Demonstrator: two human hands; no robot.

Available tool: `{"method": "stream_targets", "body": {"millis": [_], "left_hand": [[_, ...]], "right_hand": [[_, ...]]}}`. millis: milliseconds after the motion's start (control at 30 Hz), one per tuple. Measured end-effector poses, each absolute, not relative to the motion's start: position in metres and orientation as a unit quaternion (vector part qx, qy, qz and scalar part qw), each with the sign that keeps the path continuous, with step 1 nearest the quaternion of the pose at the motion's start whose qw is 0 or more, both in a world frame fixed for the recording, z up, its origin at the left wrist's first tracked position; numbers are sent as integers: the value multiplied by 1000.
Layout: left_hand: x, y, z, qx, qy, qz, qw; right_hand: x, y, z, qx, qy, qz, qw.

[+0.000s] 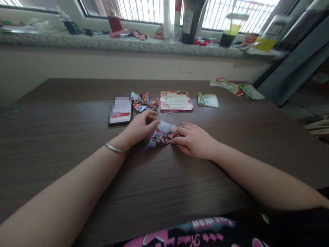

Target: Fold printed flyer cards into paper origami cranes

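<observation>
A colourful printed paper (pixel 164 132), folded to a rough triangle, lies on the table between my hands. My right hand (pixel 194 139) has its curled fingertips on the paper's right side and grips it there. At the upper left edge of the paper is my left hand (pixel 142 125), its fingers loosely bent and apart, with the thumb tip at the paper's edge. A silver bangle (pixel 115 148) circles the left wrist. Just beyond that hand stands a folded paper piece with pointed flaps (pixel 145 102), in similar bright print.
A phone (pixel 120 111) lies left of the folded piece. Further right are a stack of printed sheets (pixel 176 101), a smaller green-edged stack (pixel 208 100) and several loose strips (pixel 230 86). Bottles and small items crowd the stone windowsill (pixel 89 42) behind the brown table (pixel 64 137).
</observation>
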State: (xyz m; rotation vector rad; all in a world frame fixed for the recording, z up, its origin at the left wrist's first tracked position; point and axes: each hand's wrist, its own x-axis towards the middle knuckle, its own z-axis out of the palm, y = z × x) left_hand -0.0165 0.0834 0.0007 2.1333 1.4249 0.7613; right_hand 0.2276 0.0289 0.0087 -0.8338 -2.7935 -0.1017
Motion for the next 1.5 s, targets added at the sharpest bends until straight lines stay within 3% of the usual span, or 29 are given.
{"method": "stream_targets", "body": {"millis": [100,300,400,900,1500], "left_hand": [[-18,76,13,781,488,316,230],[5,53,20,930,288,224,-45],[16,44,12,944,267,169,-97],[20,38,16,957,279,50,-60],[13,40,12,959,276,50,-42]], "right_hand": [[230,32,9,-323,-939,-49,107],[238,40,8,-364,-926,-14,96],[240,42,5,-364,-926,-5,100],[242,42,8,-368,-926,-8,87],[280,47,33,-466,-885,1,-5]]}}
